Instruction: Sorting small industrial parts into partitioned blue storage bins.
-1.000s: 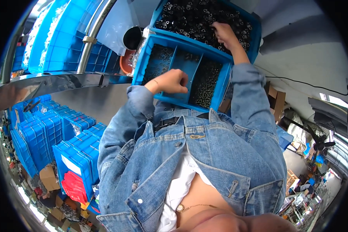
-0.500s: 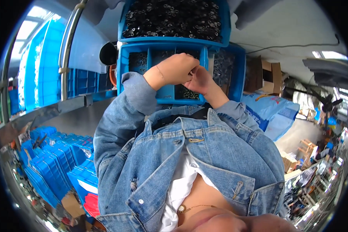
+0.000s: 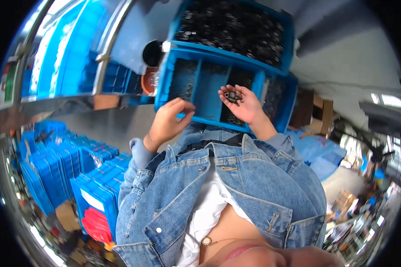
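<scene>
Left hand (image 3: 170, 119): fingers curled, thumb near index; grip, if any, cannot be determined. Blue plastic divided tray (image 3: 208, 95) just beyond. Right hand (image 3: 247, 106): palm up, fingers loosely open, cradling small dark metal parts (image 3: 233, 97). Collected; whether joined, unclear.

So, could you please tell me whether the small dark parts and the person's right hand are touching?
Touching: the head view shows the small dark parts resting directly on the upturned right hand.

Blue crates (image 3: 53, 171) and a parts tray (image 3: 208, 91) mark a workshop.
</scene>
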Available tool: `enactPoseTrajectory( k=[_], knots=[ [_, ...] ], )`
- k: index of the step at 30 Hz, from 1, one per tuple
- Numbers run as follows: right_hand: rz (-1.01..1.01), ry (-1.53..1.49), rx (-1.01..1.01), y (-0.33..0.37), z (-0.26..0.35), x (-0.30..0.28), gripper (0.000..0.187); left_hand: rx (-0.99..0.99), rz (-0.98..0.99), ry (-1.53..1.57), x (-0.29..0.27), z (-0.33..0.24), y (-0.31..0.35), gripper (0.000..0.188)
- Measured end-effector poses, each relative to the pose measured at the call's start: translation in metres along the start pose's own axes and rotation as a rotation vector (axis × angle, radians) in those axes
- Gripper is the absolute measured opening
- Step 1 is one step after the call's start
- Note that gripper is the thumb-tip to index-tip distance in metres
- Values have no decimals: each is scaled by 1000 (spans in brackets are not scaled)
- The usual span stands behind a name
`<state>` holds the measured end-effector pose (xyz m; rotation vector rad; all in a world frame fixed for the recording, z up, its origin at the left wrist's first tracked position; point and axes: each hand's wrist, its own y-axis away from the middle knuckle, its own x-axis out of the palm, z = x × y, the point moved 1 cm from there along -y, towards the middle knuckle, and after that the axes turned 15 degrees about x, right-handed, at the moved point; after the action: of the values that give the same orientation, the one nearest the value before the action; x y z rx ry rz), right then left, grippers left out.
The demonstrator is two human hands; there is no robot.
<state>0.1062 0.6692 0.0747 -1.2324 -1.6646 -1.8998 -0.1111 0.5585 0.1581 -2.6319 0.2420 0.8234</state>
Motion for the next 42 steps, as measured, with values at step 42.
enactPoseTrajectory(
  k=[42],
  knots=[
    [-671, 2454, -431, -13, -1, -46, 44, -45, 418, -536, 50, 132, -13, 10]
  ],
)
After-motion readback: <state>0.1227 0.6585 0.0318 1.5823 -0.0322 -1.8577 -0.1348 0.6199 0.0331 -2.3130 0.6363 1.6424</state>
